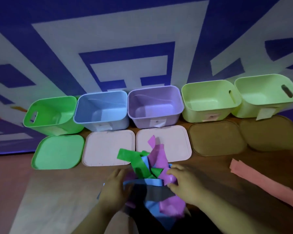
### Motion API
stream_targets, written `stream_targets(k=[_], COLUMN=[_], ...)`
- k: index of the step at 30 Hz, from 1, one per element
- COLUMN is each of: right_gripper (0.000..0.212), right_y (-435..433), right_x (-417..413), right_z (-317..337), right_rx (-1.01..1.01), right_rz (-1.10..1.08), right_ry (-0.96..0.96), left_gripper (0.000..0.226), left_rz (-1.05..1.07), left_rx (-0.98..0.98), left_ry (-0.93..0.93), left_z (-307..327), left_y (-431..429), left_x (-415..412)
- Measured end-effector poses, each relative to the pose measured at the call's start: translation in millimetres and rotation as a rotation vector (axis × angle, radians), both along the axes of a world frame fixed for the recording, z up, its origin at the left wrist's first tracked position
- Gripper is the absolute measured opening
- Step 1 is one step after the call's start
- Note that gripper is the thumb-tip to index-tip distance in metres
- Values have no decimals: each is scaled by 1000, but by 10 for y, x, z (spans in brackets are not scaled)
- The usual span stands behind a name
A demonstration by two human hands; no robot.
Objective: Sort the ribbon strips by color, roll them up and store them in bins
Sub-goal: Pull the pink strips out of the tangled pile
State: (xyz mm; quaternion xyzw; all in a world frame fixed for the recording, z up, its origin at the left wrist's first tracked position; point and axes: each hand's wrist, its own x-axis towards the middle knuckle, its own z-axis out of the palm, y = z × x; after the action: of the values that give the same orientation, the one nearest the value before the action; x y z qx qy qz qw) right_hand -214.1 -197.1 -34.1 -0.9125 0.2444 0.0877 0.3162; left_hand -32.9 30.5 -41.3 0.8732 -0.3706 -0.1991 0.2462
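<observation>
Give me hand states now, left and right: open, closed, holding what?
Left hand: in the tangled pile of green, blue and purple ribbon strips; blurred, grip cannot be told.
Right hand: closed, fingers curled round a purple ribbon strip.

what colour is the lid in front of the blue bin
Pale pink; the lid shows best in the head view.

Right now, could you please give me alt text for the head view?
The left hand and right hand reach into a tangled pile of green, blue and purple ribbon strips, the right pinching a purple strip; five open bins stand behind.
</observation>
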Motion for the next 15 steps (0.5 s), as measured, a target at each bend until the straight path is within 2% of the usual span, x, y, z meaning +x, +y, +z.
stream_targets(k=[7, 10, 15], right_gripper=[40, 39, 35], right_y=[152, 152, 71], right_x=[283, 356, 367], right_z=[-58, -53, -55], right_rx=[-101, -108, -72], right_rz=[-32, -60, -96], right_ry=[0, 34, 129], left_gripper=[51, 52, 53], left_rz=[-16, 18, 0], left_rx=[11, 38, -39], left_ry=[-1, -1, 10], left_z=[-93, -138, -130], left_y=[271, 289, 192], left_x=[240, 316, 349])
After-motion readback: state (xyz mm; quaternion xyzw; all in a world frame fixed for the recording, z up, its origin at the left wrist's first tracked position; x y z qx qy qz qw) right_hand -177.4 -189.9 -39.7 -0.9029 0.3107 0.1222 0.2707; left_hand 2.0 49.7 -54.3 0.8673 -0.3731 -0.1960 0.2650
